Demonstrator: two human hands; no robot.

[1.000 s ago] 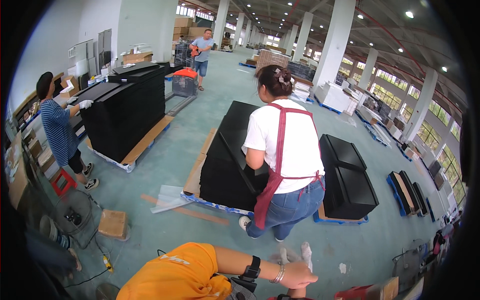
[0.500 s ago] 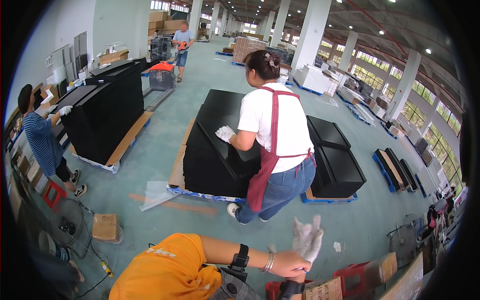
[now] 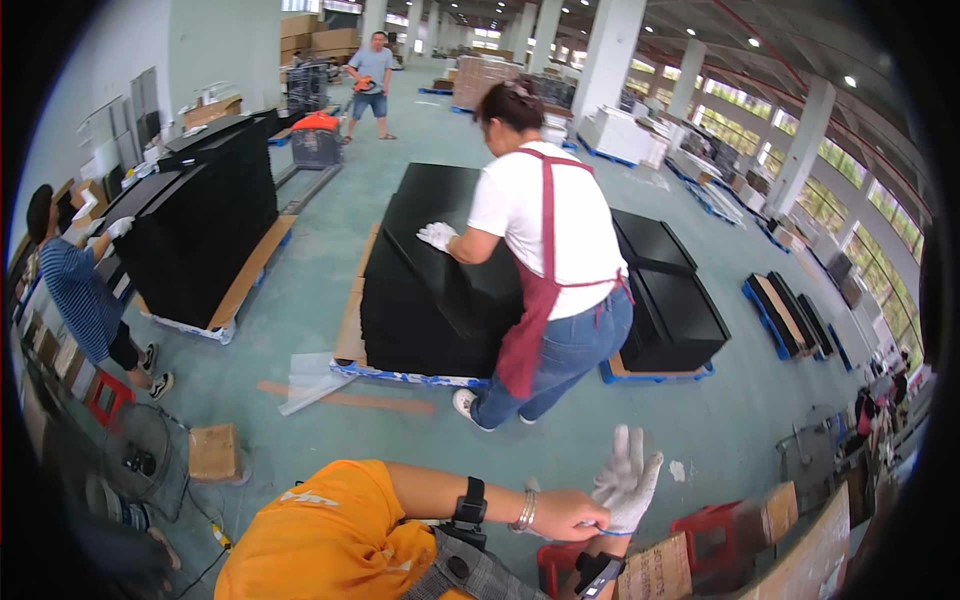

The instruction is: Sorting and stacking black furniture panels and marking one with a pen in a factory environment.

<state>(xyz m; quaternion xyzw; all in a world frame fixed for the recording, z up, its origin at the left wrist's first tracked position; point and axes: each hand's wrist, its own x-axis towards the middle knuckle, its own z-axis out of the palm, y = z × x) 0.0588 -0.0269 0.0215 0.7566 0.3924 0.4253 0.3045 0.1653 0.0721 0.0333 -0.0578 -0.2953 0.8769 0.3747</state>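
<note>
My left hand (image 3: 568, 516) is bare, with silver bracelets and a black strap on the forearm. It reaches across me and pinches the blue-edged cuff of a white work glove (image 3: 622, 490). That glove is on my right hand (image 3: 630, 478), which is raised with its fingers stretched out and apart, holding nothing. Below the cuff, a black device (image 3: 600, 572) is strapped to my right wrist. Ahead, a co-worker (image 3: 565, 240) in a white shirt and red apron leans over a stack of black panels (image 3: 430, 325), one white-gloved hand resting on the top panel.
Another co-worker (image 3: 85, 290) stands at a tall black stack (image 3: 215, 235) on the left. A person (image 3: 372, 80) stands behind an orange-topped pallet truck (image 3: 318, 140). Black panels (image 3: 670, 300) sit on a pallet to the right. Nearby are a cardboard box (image 3: 214, 452), red stools (image 3: 705, 535) and cartons (image 3: 655, 570).
My left hand's grip has shifted to the glove's cuff edge, and my right hand's fingers have straightened and spread. The co-worker ahead has leaned further over the panels. The whole view has shifted slightly.
</note>
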